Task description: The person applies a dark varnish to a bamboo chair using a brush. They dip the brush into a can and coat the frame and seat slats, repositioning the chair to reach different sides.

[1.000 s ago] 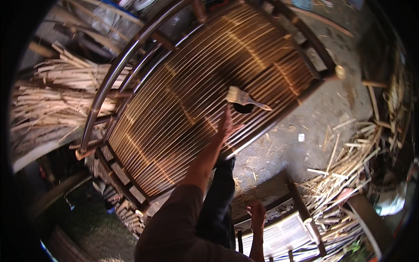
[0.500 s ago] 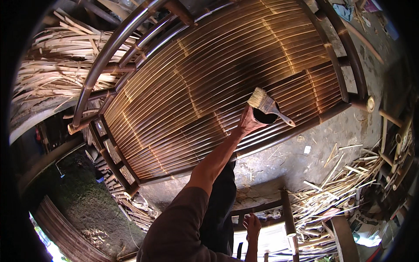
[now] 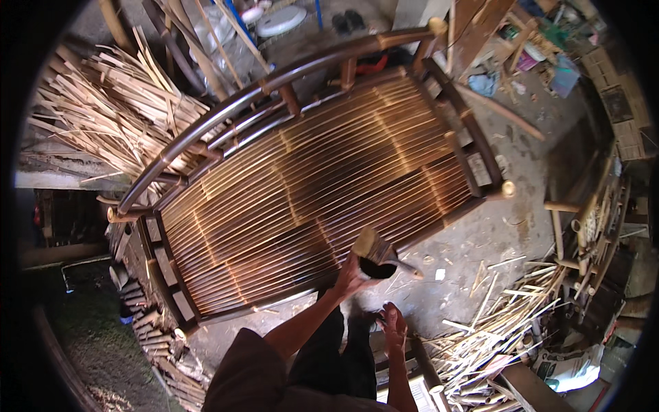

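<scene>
My left hand (image 3: 349,280) is wrapped round a small dark-mouthed container (image 3: 379,269) near the front edge of a bamboo bench. A wide, flat paintbrush (image 3: 384,254) with pale bristles rests across the container's mouth, its handle sticking out to the right. Lower down and further right is my right hand (image 3: 393,328), apart from the brush, its fingers spread and nothing visible in them. In front of me stretches the bench (image 3: 336,180), its slatted seat dark brown and glossy, with lighter bands at the bamboo joints.
The bench's curved bamboo rail (image 3: 199,127) runs along the far side. Split bamboo strips lie heaped at the far left (image 3: 130,103) and near right (image 3: 491,312). Bamboo poles (image 3: 589,226) lean at the right. A piece of wooden furniture (image 3: 425,367) stands close beside my right arm.
My view has shifted, bringing more of the floor and far side in. My left hand has drawn back toward me with the container and brush. My right hand has risen closer to them.
</scene>
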Demonstrator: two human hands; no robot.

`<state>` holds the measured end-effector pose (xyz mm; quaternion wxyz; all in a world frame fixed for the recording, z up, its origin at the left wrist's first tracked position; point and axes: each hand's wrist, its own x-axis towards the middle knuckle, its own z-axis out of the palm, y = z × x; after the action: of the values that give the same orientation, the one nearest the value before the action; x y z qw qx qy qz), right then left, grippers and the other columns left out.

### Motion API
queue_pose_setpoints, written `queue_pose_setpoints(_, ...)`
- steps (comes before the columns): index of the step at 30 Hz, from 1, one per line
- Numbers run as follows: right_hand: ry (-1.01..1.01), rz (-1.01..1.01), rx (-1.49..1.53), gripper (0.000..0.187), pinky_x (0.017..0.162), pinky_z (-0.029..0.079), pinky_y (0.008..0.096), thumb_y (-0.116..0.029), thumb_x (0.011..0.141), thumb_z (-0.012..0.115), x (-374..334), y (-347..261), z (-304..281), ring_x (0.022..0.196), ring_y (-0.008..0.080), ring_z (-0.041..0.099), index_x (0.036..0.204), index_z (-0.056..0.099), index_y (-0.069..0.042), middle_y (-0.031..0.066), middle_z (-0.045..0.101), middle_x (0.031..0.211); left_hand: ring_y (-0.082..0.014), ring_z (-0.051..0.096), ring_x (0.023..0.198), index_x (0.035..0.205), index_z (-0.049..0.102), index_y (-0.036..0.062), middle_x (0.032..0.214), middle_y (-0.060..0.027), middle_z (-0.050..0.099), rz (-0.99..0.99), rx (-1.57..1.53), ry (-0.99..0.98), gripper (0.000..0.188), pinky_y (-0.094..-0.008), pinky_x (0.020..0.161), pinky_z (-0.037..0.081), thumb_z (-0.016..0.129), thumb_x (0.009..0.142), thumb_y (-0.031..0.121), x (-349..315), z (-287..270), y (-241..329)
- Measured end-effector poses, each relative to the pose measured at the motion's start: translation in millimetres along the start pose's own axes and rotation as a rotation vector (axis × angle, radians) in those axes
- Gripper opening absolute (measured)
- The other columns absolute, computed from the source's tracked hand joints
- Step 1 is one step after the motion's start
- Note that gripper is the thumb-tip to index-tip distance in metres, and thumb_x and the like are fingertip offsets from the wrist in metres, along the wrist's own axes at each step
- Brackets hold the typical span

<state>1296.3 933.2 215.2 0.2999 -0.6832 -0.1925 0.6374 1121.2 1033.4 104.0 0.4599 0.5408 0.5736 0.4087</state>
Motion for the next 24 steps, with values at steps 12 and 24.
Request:
queue_pose_setpoints(12, -0.239, -0.205, 0.46, 0.076, 0.111, 0.032, 0.0489, -0.061, 0.093, 0.049, -86.8, -28.2, -101.2, 0.137, 0.0294, 0.036, 0.149, 0.027, -0.016, 0.0151, 0.038, 0.147, -0.0392, 0.049, 0.124, 0.138, 0.035, 0.002, 0.133, -0.022, 0.047, 0.068, 0.084, 0.013, 0.101, -0.0451, 0.102, 0.043, 0.09, 0.059, 0.033, -134.5, 40.1, 194.7)
queue_pose_setpoints(24, 0.244, -0.629, 0.223, 0.048, 0.092, 0.045, 0.035, -0.043, 0.098, 0.053, -141.8, -39.0, -213.2, 0.104, 0.0194, 0.06, 0.125, 0.059, -0.005, 0.0084, 0.065, 0.111, -0.0373, 0.045, 0.126, 0.138, 0.035, -0.0007, 0.133, -0.0212, 0.047, 0.237, 0.202, -0.195, 0.1, -0.042, 0.107, 0.037, 0.087, 0.059, 0.029, -171.1, 134.0, 257.0)
